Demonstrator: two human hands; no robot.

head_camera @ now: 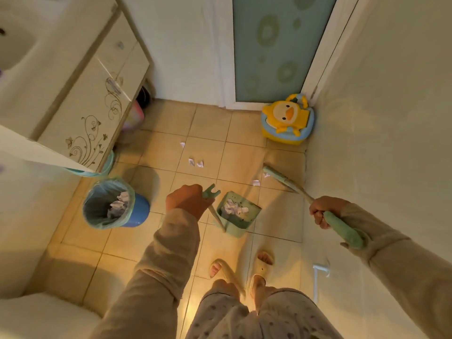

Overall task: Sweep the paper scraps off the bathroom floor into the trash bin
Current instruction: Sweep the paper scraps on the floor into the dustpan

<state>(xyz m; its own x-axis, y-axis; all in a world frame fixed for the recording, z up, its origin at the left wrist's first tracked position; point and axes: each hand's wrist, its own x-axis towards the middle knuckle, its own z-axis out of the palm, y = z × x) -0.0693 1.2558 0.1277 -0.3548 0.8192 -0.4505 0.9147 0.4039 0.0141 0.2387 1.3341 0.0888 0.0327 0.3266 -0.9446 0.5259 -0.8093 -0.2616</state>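
Observation:
My left hand [187,199] grips the top of the green dustpan's handle [210,192]. The dustpan [238,214] stands on the tiles in front of my feet with crumpled paper inside. My right hand [322,210] holds the green broom handle [342,228]; the broom head [278,177] rests on the floor near the right wall. Several white paper scraps lie on the tiles: two together [195,163], one farther back [182,144], one [256,182] next to the broom head. The blue trash bin [115,204], lined with a bag and holding crumpled paper, stands left of the dustpan.
A vanity cabinet [97,111] with a sink fills the left side, with a teal basin [105,167] and a pink container [134,116] under it. A yellow duck potty [287,119] sits by the frosted door [276,50]. The right wall is close. My slippered feet [244,270] are below.

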